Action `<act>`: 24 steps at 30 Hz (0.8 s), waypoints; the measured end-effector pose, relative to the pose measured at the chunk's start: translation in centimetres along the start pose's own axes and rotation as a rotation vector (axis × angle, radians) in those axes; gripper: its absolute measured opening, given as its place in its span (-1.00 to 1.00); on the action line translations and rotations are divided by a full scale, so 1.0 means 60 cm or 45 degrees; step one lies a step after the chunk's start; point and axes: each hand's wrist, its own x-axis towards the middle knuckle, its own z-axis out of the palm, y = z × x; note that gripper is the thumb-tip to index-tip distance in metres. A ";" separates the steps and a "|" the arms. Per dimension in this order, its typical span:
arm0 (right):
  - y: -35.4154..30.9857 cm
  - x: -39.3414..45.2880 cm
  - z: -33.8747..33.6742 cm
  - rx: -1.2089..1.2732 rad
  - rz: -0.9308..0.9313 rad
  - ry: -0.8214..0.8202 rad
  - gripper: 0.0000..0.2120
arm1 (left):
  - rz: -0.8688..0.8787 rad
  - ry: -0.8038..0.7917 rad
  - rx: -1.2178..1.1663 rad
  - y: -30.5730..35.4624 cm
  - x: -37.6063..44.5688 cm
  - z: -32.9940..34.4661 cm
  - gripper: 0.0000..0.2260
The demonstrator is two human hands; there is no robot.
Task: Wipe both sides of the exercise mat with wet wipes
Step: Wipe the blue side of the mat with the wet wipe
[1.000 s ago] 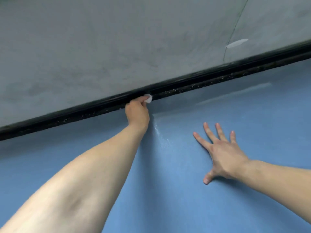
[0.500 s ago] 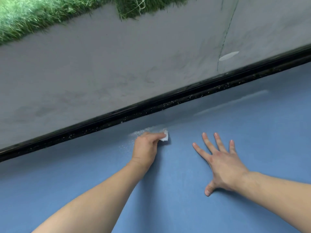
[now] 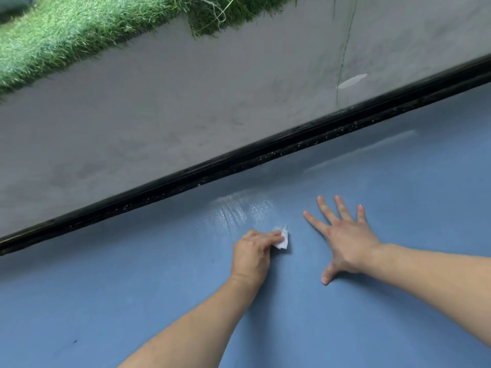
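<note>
A blue exercise mat (image 3: 132, 301) fills the lower half of the view, its black far edge (image 3: 239, 160) running diagonally. My left hand (image 3: 252, 253) is closed on a small crumpled white wet wipe (image 3: 282, 239) and presses it onto the mat a little inside that edge. A shiny wet streak (image 3: 233, 211) lies on the mat just beyond the wipe. My right hand (image 3: 345, 239) rests flat on the mat to the right, fingers spread, holding nothing.
Beyond the mat's black edge lies grey concrete floor (image 3: 186, 96) with a thin crack (image 3: 342, 57) and a pale patch (image 3: 352, 81). A strip of green artificial grass (image 3: 66, 30) runs along the top left.
My left hand has pulled the wipe back from the mat's black edge toward me, leaving a wet streak. The view tilted up, showing the grass. My right hand stayed flat in place.
</note>
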 end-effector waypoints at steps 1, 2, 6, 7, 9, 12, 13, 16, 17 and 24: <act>0.000 -0.001 -0.001 0.002 0.000 -0.006 0.53 | -0.059 -0.028 -0.022 0.003 0.002 -0.006 -0.71; 0.000 -0.002 -0.001 0.008 0.001 -0.006 0.53 | -0.156 -0.043 -0.051 0.007 0.009 -0.014 -0.71; 0.002 -0.001 0.004 0.018 0.000 -0.004 0.54 | -0.559 0.146 -0.273 0.009 0.050 -0.034 -0.72; 0.002 -0.001 0.005 0.017 -0.001 -0.004 0.54 | -0.569 0.151 -0.264 0.012 0.048 -0.029 -0.73; 0.002 0.000 0.008 0.013 0.006 0.009 0.55 | -0.452 0.096 -0.147 0.026 0.024 -0.007 -0.72; 0.004 0.003 0.008 -0.010 0.008 0.004 0.55 | -0.195 0.081 -0.048 0.041 -0.035 0.019 -0.70; 0.004 0.003 0.009 -0.011 0.007 0.002 0.55 | -0.122 0.060 -0.051 0.044 -0.058 0.024 -0.71; 0.004 0.002 0.011 0.003 -0.006 0.005 0.55 | -0.039 -0.015 -0.083 0.052 -0.109 0.024 -0.70; 0.003 -0.001 0.009 0.013 -0.005 0.010 0.55 | -0.079 -0.052 -0.105 0.057 -0.111 0.019 -0.69; -0.008 -0.085 0.072 -0.066 -0.197 -0.080 0.59 | -0.407 0.043 -0.199 0.069 -0.081 0.006 -0.71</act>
